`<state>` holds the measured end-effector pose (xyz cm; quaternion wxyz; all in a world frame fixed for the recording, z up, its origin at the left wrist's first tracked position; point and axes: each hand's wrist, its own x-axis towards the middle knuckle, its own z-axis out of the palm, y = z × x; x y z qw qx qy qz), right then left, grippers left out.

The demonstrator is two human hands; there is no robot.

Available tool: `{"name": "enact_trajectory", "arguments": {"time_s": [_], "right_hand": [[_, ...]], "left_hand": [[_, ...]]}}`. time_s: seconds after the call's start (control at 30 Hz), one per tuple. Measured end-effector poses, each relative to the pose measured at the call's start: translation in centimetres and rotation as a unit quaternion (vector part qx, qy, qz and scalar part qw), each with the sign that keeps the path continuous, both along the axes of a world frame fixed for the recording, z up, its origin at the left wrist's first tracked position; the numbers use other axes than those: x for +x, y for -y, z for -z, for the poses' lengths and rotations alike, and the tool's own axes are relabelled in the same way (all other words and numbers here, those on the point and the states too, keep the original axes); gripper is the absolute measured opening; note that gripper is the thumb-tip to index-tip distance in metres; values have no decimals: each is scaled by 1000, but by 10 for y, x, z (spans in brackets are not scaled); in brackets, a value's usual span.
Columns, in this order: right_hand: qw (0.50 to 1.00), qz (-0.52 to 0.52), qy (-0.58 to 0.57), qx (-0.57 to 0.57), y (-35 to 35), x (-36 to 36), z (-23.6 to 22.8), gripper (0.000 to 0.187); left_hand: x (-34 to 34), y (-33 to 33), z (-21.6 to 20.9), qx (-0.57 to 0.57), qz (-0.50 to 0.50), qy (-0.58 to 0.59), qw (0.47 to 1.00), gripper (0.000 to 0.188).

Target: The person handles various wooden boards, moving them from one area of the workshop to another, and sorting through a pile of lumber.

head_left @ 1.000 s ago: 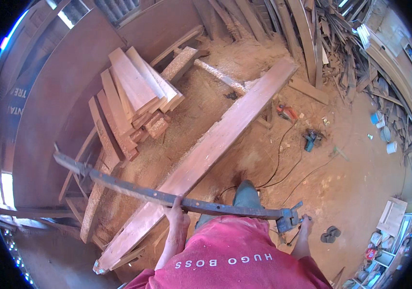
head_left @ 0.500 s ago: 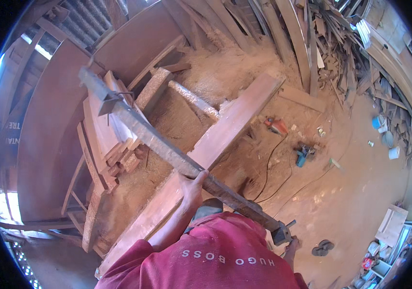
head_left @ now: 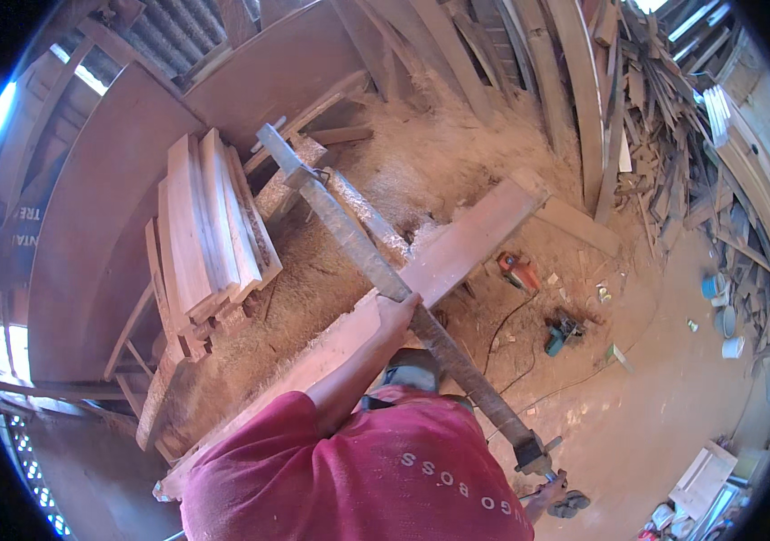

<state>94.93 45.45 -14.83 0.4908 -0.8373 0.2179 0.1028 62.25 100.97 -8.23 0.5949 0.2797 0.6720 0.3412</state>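
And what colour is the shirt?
The shirt is pinkish red with white lettering, shown in the head view.

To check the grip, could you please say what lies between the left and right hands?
The clamp's bar and end block lie there, shown in the head view.

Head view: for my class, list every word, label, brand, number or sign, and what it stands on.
Red shirt: white capital letters across the back; wording not copied.
Dark panel, far left: pale letters in two rows; wording not copied.
White containers, lower right: any labels too small to read.
Long bar clamp: no lettering discernible.
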Motion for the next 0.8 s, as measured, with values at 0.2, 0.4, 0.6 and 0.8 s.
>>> {"name": "enact_trajectory", "arguments": {"time_s": [0.2,0.4,0.6,0.8], "right_hand": [[997,-12,-64,-39,-137,23,-87,35],[996,-69,-49,22,-198,70,-73,33],[997,-53,-50,-28,-247,92,-78,32],[997,-33,-37,-59,-251,101,-87,32]], "left_hand": [[33,-72,3,-61,-48,-39,996,57],[43,-138,61,-46,-60,-72,995,66],[58,-160,69,-61,-126,-151,979,53],[70,-151,26,-91,-122,-109,982,58]]}}
